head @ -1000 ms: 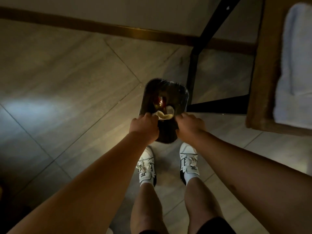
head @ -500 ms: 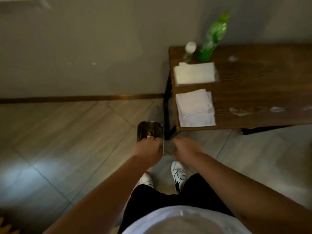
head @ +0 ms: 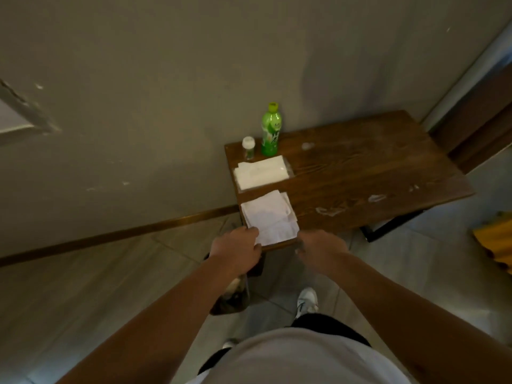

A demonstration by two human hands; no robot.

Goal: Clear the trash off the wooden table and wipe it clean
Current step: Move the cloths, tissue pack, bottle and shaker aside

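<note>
Hands (head: 277,249) flank white cloth (head: 270,218) at wooden table's (head: 360,173) near corner.

One wooden table (head: 360,173), two white napkin stacks (head: 261,171), one green bottle (head: 271,130), one small jar (head: 248,147), two hands (head: 235,252)

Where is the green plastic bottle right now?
In the head view, the green plastic bottle stands upright at the wooden table's far left corner, beside a small white-capped jar.

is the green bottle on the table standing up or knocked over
Standing upright. The green bottle stands on its base at the back of the wooden table, cap on top, beside a small white-capped jar.
</note>
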